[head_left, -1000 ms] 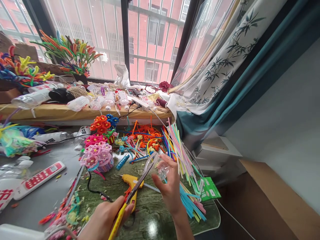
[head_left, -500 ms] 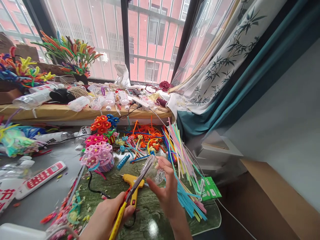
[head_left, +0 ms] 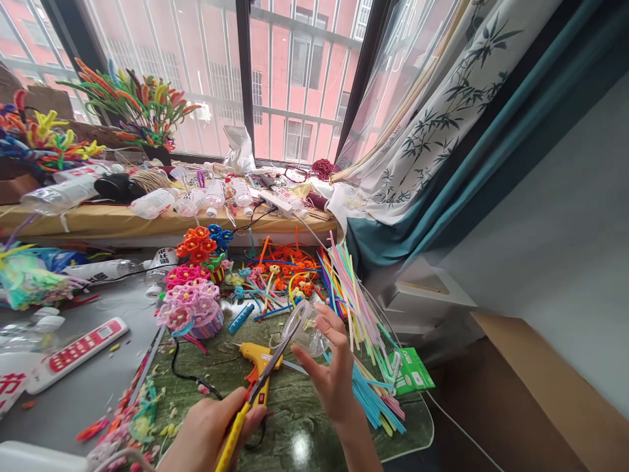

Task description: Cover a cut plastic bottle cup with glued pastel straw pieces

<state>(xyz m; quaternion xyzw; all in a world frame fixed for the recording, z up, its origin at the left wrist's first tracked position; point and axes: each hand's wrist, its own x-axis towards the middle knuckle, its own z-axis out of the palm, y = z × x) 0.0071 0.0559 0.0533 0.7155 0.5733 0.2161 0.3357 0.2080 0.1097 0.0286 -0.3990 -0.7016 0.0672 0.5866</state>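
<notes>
- Clock centred on the clear plastic cup [head_left: 313, 339], held above the green tabletop [head_left: 299, 426], its round rim toward 11.
- Right hand [head_left: 335, 370], at 4 to 5: thumb and fingers curled around the cup, gripping it; some contact hidden.
- Left hand [head_left: 221, 413], at 8: fingers closed on the handle of a yellow-handled tool [head_left: 270, 367].
- Tool slants up toward 1, metal end overlapping the cup's rim; cannot tell whether it cuts in.
- Yellow glue gun [head_left: 255, 354], at 8, lying on the tabletop behind the tool; black cord beyond it.
- Blue stick [head_left: 240, 318], at 9, near the gun; pink flowers [head_left: 189, 305] farther out that way.
- Orange fuzzy pieces [head_left: 282, 255], at 11, heaped loosely.
- Pastel stems [head_left: 356, 295], at 2, in a long spread; green packet [head_left: 413, 370] between 3 and 4.
</notes>
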